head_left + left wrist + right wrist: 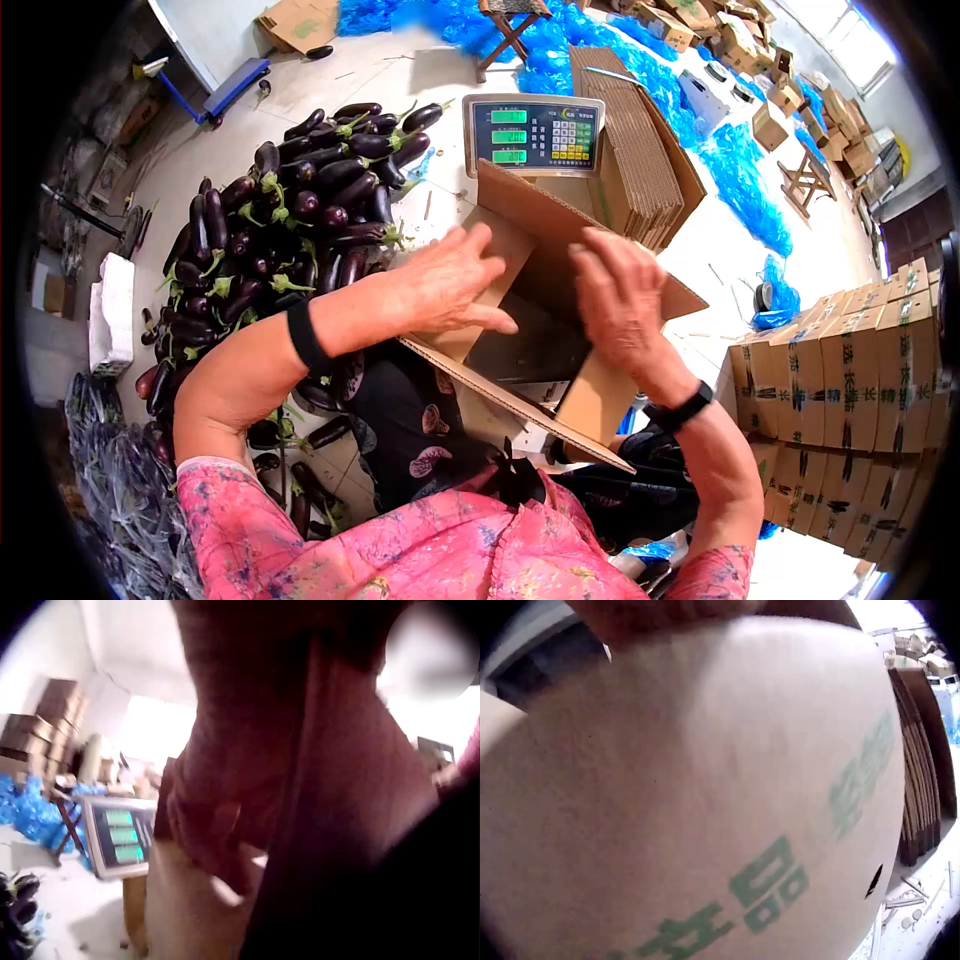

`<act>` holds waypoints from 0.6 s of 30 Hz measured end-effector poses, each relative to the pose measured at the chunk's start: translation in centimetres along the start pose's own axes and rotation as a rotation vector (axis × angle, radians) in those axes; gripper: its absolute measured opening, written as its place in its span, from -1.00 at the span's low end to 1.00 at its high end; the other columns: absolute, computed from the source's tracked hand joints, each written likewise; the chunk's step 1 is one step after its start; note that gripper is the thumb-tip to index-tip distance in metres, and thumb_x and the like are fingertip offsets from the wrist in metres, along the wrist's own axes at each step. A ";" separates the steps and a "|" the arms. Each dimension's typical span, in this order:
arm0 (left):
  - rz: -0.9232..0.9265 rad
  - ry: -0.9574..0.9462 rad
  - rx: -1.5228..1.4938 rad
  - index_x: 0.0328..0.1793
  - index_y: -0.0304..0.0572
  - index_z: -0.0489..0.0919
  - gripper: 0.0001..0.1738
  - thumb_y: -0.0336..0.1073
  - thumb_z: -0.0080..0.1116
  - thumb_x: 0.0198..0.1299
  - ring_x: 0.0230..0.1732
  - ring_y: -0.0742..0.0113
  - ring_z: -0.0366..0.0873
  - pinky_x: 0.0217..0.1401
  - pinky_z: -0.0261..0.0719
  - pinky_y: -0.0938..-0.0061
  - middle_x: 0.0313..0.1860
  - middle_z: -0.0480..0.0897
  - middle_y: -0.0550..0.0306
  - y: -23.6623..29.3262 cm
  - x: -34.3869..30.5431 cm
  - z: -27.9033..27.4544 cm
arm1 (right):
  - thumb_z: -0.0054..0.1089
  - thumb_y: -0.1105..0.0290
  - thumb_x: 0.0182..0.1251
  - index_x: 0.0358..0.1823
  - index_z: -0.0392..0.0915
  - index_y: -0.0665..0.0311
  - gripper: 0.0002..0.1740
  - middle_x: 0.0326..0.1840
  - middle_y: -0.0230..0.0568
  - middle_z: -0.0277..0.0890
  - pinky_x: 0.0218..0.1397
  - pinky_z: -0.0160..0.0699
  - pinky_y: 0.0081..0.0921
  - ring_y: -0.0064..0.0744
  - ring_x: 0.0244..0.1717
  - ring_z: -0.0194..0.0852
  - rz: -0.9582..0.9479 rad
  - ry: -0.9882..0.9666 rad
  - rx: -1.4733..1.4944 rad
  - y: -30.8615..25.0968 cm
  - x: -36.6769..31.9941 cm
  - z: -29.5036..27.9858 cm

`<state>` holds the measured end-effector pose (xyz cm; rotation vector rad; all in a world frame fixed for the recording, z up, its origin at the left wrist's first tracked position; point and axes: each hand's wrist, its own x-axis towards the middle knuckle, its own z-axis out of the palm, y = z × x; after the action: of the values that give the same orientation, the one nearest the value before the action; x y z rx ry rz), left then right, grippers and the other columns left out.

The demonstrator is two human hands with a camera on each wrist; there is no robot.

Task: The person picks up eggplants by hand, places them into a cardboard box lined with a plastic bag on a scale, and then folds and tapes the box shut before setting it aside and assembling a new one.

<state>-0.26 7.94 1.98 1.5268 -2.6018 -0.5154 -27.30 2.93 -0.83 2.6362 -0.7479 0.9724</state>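
An opened cardboard carton point(548, 258) stands in front of the person, its flaps spread and a dark inside showing. Over its left flap is the left hand point(452, 287), fingers loosely bent and thumb reaching across the opening. The right hand point(622, 300) lies along the right side of the carton, its fingers extended near the far flap. Neither hand grips anything. The left wrist view shows the left hand point(225, 780) dark and blurred beside pale cardboard. In the right wrist view, a carton panel with green print point(705, 787) fills most of the picture.
Behind the carton is a scale display point(535, 135) with lit green readouts. Flattened cartons point(630, 150) stand to its right. A large heap of eggplants point(300, 215) covers the floor at left. Printed boxes point(850, 370) are stacked at right, and blue plastic point(745, 190) lies behind.
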 end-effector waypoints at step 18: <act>-0.055 0.548 -0.643 0.70 -0.30 0.04 -0.08 0.24 -0.10 0.50 0.59 -0.06 0.27 0.61 0.16 0.23 0.57 0.32 -0.33 -1.4 -3.4 0.2 | -0.08 0.50 0.38 0.62 0.15 0.12 -0.27 0.68 -0.24 0.12 0.45 0.40 -0.19 -0.12 0.61 0.14 -0.217 -0.559 0.181 -0.3 -0.6 6.1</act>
<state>2.58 10.30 1.64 1.2803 -1.7542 -0.7216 -24.23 1.08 -5.86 3.1044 -0.4704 0.2470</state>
